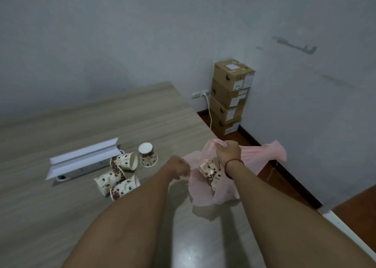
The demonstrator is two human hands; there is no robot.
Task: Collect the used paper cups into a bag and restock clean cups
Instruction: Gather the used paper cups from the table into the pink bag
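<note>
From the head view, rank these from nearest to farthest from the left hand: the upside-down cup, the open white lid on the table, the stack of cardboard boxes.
Measured from the left hand, which grips the pink bag's edge:
1. Upside-down cup, just to its left on the table.
2. Open white lid, farther left, past the fallen cups.
3. Stack of cardboard boxes, on the floor in the far corner.

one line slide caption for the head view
Both hands, left hand and right hand, hold open a pink bag with cups inside; four paper cups remain on the table.
</note>
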